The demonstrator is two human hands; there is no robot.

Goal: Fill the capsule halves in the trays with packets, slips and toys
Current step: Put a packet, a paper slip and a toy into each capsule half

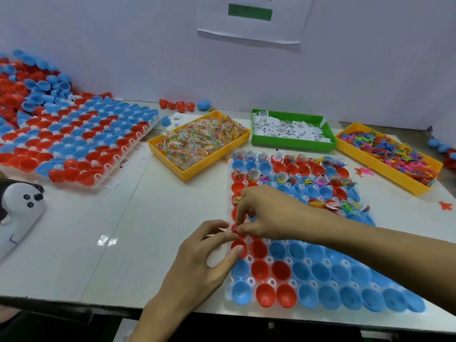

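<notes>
A clear tray (229,287) of red and blue capsule halves lies in front of me; its far rows hold packets, slips and toys, its near rows stand bare. My right hand (269,213) reaches over the tray's left edge and pinches something small above a red half (238,229). My left hand (209,257) sits just left of the tray, fingers curled, pinching what looks like thin clear packets, its thumb on a red half (238,245). A yellow bin (182,172) holds bead packets, a green bin (291,144) white slips, another yellow bin (385,169) coloured toys.
A second tray (74,141) full of red and blue halves lies at the left, with a loose heap of halves (29,80) behind it. A white device (19,208) rests at the left edge. Stray toys (445,206) lie at the right. The table's front edge (98,304) is near.
</notes>
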